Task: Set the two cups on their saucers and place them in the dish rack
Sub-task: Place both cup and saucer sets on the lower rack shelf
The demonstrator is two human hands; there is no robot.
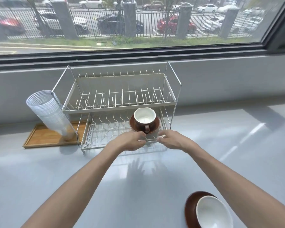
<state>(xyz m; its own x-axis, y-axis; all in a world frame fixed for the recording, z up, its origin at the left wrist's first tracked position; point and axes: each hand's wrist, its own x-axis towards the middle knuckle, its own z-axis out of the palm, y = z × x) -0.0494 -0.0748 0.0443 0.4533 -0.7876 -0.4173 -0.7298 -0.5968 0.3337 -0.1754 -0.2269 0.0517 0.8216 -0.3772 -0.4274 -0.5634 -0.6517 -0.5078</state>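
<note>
A brown cup with a white inside stands on a brown saucer in the right end of the lower tier of the wire dish rack. Its handle points toward me. My left hand and my right hand hover just in front of that saucer at the rack's front edge, fingers apart, holding nothing. A second brown cup sits on its brown saucer on the counter at the bottom right, below my right forearm.
A stack of clear plastic cups leans on a wooden tray left of the rack. The grey counter runs to a window sill behind the rack. The rack's upper tier holds nothing.
</note>
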